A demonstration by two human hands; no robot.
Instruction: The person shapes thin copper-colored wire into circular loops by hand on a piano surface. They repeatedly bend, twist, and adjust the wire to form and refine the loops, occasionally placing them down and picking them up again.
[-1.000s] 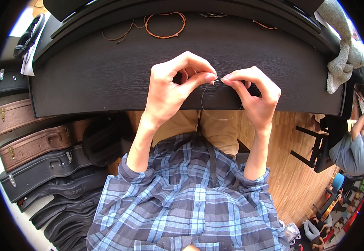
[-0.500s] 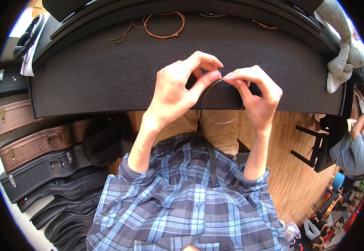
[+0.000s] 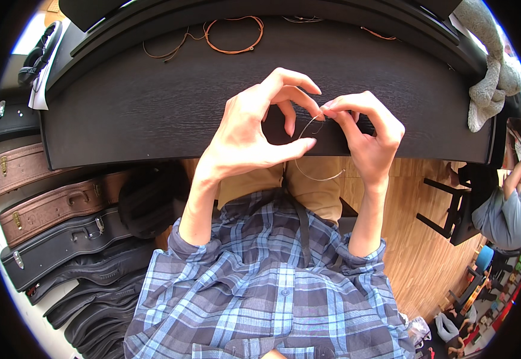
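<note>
Between my hands, at the near edge of the dark wooden desk (image 3: 170,119), hangs a thin coiled metal instrument string (image 3: 315,178). My right hand (image 3: 371,125) pinches its upper end between thumb and fingertips. The loop curves down below the desk edge, in front of my legs. My left hand (image 3: 242,128) is open beside it, thumb and fingers spread in a wide C. Its index and middle fingertips are close to the pinched end; whether they touch the string I cannot tell.
Toward the back of the desk lie a copper-coloured coiled string (image 3: 208,37) and a short copper-coloured strand (image 3: 378,34). A grey plush toy (image 3: 487,96) hangs at the right corner. Instrument cases (image 3: 63,206) line the left. A black stool (image 3: 452,209) and another person (image 3: 506,218) are right.
My left thumb and fingers have parted from their pinch near the string, the thumb dropping lower. The string's loop has shifted slightly; my right hand keeps its hold almost in place.
</note>
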